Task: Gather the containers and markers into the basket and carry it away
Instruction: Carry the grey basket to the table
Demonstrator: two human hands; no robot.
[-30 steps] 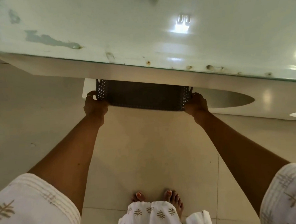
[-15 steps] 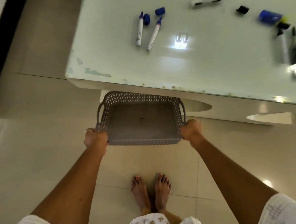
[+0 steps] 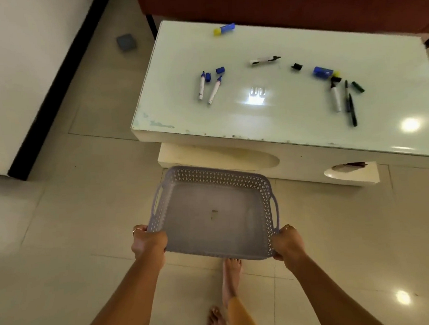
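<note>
I hold an empty lilac perforated basket [image 3: 210,177] in front of the low table, above the floor. My left hand [image 3: 148,243] grips its near left corner and my right hand [image 3: 287,243] grips its near right corner. On the glass table top [image 3: 292,102] lie two blue-tipped white markers [image 3: 207,87] with loose blue caps [image 3: 220,70], a black-tipped marker [image 3: 265,60], a black cap [image 3: 296,67], a blue container [image 3: 323,71], another blue and yellow container [image 3: 224,29] at the far edge, and several markers [image 3: 343,101] at the right.
The white table base [image 3: 294,167] stands just beyond the basket. A dark red sofa [image 3: 274,3] runs behind the table. A grey block [image 3: 125,42] lies on the tiled floor at the far left, beside a white wall with black skirting [image 3: 53,84]. My bare feet [image 3: 226,294] are below the basket.
The basket has come out from under the table and up toward me, still in both hands. I have stepped back and the view has risen, so the whole table top shows.
</note>
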